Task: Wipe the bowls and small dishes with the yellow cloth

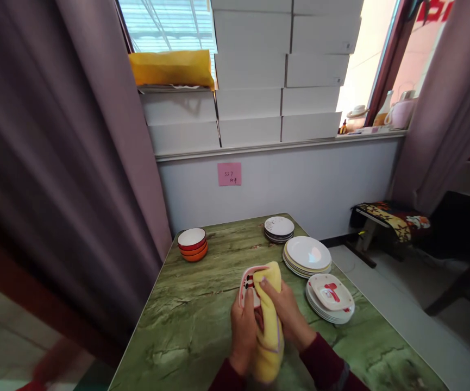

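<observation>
A small plate (243, 282) with a pink rim and a dark-and-red print is held up over the table. My left hand (243, 328) grips its left side, the thumb lying on its face. In my right hand (286, 309) a yellow cloth (268, 361) is bunched and pressed against the plate's right side. The cloth covers that side and hangs down below both hands. To the right of my right hand stands a stack of white plates (320, 314), topped by a squarish plate (331, 291) with a red print.
Larger round plates (308, 253) are stacked behind, with smaller plates (279, 227) near the far edge. Red and orange bowls (193, 244) stand stacked at the far left of the green marbled table (194, 326). A stool (381, 217) stands right, beyond the table.
</observation>
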The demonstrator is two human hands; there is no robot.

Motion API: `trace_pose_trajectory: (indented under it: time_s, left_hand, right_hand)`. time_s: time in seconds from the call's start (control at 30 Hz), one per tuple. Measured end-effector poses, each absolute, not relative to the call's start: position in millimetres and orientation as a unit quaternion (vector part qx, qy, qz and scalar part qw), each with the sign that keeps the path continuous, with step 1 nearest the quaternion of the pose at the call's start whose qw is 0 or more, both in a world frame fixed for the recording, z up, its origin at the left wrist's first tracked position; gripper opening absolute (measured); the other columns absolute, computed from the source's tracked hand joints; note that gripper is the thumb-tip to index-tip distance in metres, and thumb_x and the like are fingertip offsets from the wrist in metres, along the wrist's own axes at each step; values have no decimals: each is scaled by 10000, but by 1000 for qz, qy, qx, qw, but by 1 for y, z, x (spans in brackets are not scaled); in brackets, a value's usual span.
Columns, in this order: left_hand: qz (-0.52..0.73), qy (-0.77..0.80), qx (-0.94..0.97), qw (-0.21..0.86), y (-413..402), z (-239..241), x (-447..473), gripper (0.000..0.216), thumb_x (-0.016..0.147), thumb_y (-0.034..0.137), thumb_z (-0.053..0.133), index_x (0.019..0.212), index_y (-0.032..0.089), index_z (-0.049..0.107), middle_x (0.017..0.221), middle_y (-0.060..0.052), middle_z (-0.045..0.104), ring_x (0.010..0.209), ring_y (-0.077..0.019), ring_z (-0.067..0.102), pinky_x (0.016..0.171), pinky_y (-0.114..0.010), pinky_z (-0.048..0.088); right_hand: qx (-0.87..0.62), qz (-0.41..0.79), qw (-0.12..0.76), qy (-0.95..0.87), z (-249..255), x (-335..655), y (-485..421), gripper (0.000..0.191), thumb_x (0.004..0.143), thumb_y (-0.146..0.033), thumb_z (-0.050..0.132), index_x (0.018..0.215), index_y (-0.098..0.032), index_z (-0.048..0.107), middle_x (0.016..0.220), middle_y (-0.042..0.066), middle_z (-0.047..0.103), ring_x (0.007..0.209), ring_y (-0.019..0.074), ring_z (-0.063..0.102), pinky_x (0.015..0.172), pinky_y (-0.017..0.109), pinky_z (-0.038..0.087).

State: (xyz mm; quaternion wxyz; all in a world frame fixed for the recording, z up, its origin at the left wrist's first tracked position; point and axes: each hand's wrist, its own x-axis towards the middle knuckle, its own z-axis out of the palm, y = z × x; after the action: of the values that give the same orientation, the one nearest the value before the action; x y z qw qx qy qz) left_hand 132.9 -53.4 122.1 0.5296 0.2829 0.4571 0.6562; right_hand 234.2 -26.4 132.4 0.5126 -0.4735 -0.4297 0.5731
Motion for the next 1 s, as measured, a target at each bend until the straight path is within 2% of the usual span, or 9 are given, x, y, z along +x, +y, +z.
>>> trace_pose_trajectory:
  time_s: [0.07, 0.2, 0.37, 0.47, 0.57, 0.73, 0.8, 0.87, 1.0]
  left_hand:
    - [642, 452, 283, 551, -53, 115, 132, 376, 724, 450, 788, 987, 187, 739, 743, -69, 757, 804, -280, 720, 702, -340, 560]
    - [564, 493, 364, 554, -55, 108, 116, 416, 679, 444, 828, 968, 165, 719, 781, -69, 746, 686, -231, 683, 583, -302, 540]
    - [538, 518, 440, 499, -56, 118, 90, 568, 689, 353, 807, 1204, 200, 623, 1027, -102, 737, 853, -263, 691, 675, -331, 558]
    - [506, 524, 515, 451, -55, 123, 84, 407, 693, 215, 755, 1096, 221, 698, 1005, -97, 749, 897, -288, 684, 796, -368, 530]
    - [485, 536, 557, 410, -56, 120, 84, 302, 693, 137, 689, 968, 247, 752, 946, -100, 762, 928, -325, 672, 817, -385, 499]
    - [476, 569, 552, 381, -58, 109, 85, 221, 755, 187, 644, 946, 241, 740, 876, -97, 764, 807, -305, 677, 739, -369, 478]
    - [489, 569, 537, 386, -58, 109, 88, 146, 785, 266, 654, 902, 223, 729, 786, -79, 745, 732, -281, 662, 687, -349, 478]
    - [508, 556, 509, 418, -57, 112, 93, 249, 833, 396, 637, 968, 204, 720, 759, -65, 732, 669, -251, 642, 635, -329, 486]
    - [566, 505, 441, 480, -54, 121, 109, 430, 870, 500, 611, 1181, 207, 664, 1024, -84, 747, 820, -232, 683, 733, -322, 542]
  right_hand:
    - [-477, 561, 522, -431, 127, 233, -24, 453, 794, -587, 677, 1017, -195, 640, 802, 53, 745, 604, 220, 661, 528, 309, 504]
    - [-512, 438, 527, -519, 120, 246, -19, 408, 828, -531, 669, 1036, -181, 640, 870, 72, 749, 708, 233, 681, 633, 326, 535]
    - [-461, 95, 482, -739, 118, 265, -21, 345, 921, -387, 547, 1186, -178, 622, 999, 117, 725, 883, 261, 678, 766, 359, 525]
    - [-365, -58, 426, -826, 116, 265, -24, 370, 944, -320, 466, 1257, -174, 599, 1013, 135, 709, 883, 267, 659, 770, 382, 514]
    - [-313, -110, 412, -849, 114, 262, -27, 383, 951, -231, 392, 1280, -174, 580, 1026, 136, 703, 900, 263, 652, 800, 400, 508]
    - [-352, -50, 436, -827, 112, 261, -28, 396, 934, -275, 493, 1314, -179, 550, 1074, 126, 706, 953, 254, 666, 824, 384, 522]
    - [-394, 17, 465, -793, 113, 259, -27, 425, 902, -304, 574, 1310, -187, 548, 1125, 125, 705, 1002, 257, 671, 861, 379, 527]
    - [-452, 121, 491, -735, 113, 255, -25, 432, 869, -331, 632, 1276, -200, 566, 1118, 110, 716, 982, 254, 684, 852, 359, 536]
    - [-513, 380, 524, -564, 111, 241, -18, 462, 825, -490, 685, 1178, -200, 617, 1000, 76, 754, 849, 243, 711, 754, 332, 564]
